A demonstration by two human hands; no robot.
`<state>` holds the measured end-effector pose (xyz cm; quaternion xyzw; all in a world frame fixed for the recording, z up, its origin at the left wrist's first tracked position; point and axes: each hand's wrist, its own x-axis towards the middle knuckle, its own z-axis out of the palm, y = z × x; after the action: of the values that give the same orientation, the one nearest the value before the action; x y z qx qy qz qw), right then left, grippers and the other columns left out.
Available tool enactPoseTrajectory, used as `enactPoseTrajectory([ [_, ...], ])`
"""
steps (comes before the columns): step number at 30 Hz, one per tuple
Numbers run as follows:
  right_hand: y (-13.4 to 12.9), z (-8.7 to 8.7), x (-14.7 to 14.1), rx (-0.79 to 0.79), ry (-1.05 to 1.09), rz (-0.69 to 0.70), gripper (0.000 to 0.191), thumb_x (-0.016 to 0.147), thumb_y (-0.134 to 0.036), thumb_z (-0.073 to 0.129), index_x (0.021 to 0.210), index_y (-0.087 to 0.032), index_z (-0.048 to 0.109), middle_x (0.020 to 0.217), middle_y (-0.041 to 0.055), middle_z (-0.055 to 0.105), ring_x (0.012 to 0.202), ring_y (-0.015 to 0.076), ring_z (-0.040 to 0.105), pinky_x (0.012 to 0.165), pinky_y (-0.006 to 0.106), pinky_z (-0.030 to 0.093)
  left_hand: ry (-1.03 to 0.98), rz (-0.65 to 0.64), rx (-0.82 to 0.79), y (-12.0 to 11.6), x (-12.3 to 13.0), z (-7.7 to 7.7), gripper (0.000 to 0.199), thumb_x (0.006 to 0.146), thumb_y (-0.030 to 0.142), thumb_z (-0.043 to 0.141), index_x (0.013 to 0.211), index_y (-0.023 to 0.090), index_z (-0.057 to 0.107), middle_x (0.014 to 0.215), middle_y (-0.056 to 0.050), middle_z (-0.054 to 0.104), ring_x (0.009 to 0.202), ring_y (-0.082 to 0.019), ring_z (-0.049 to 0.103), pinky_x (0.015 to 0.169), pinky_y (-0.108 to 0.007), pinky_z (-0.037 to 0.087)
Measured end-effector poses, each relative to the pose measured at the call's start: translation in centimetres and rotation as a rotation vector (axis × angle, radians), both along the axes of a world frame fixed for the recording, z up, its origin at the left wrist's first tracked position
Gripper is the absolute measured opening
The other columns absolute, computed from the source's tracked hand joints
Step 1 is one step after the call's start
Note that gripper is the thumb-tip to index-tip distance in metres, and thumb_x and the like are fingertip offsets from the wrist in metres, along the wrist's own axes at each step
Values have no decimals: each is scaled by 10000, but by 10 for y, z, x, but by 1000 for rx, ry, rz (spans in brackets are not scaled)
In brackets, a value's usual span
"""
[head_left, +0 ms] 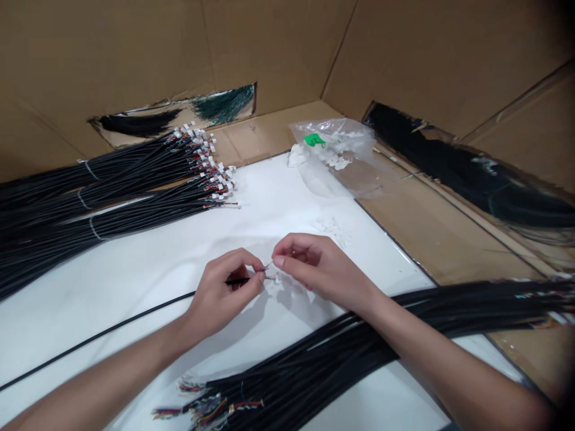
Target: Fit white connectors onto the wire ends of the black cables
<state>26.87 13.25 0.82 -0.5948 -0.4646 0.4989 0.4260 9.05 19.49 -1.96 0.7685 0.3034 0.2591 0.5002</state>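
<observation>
Wire tip [268,277] sits between your hands, just above the white sheet [112,305], with thin strands showing past the end of one black cable [108,326]. Your left hand [224,287] is closed on the cable close to that tip, grasping it in a firm pinch. Your right hand [317,269] curls in from the other side, its fingertips [279,261] right at the strands. From this view I cannot tell whether they grip the strands, or a small white piece [277,278] just beside them, or are only touching.

Keep your pinch this near the tip, since a short free end stops fine strands bending, and keep both hands low over the sheet so they stay steady.

Count around you: two hands and one cable between them. Up to your left lie three tied bundles of black cable [135,185], each with a white tie and white connectors [215,179] crowding the ends. Under your right forearm lies one more bundle [314,353], with coloured wire ends [211,407] fanned at the bottom. Beyond the sheet is one clear bag [332,149] of white pieces with one green label [314,140]. Two bunches of wire [224,105] fill a slot in the cardboard wall [112,54], and one long black bunch [467,161] runs along the right.
</observation>
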Motion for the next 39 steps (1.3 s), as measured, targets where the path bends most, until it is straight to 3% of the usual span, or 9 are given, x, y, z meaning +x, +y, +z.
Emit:
enactPoseTrajectory([
  [10,0,-3,1,-62,-13,66,139,786,-257,612,720,-144,657,560,-49,483,509,74,386,472,218,280,9,47,-60,-1,-1,-1,79,851,232,591,824,160,610,612,36,542,511,-65,453,483,-180,371],
  [20,0,-3,0,-73,-13,62,134,756,-256,632,714,-135,668,639,-12,577,593,92,481,557,228,365,-29,136,-192,1,2,-2,46,820,208,619,820,169,595,666,36,578,519,-56,499,484,-172,402],
  [30,1,-2,0,-94,-12,78,134,756,-252,617,679,-146,648,558,-40,495,513,71,395,462,215,272,-70,164,-277,0,2,1,72,808,220,605,803,161,563,658,22,593,508,-66,508,485,-182,411],
  [36,0,-2,0,-95,-7,90,134,759,-255,616,695,-142,650,592,-29,523,538,74,416,480,210,300,-13,182,-283,0,3,1,107,798,211,629,827,174,533,635,39,559,495,-75,522,472,-188,405],
  [39,0,0,0,-96,-3,91,138,764,-259,620,698,-142,651,596,-26,523,538,75,410,478,211,300,-25,183,-297,-1,2,1,167,802,192,629,876,198,479,768,26,580,494,-65,530,452,-186,396],
])
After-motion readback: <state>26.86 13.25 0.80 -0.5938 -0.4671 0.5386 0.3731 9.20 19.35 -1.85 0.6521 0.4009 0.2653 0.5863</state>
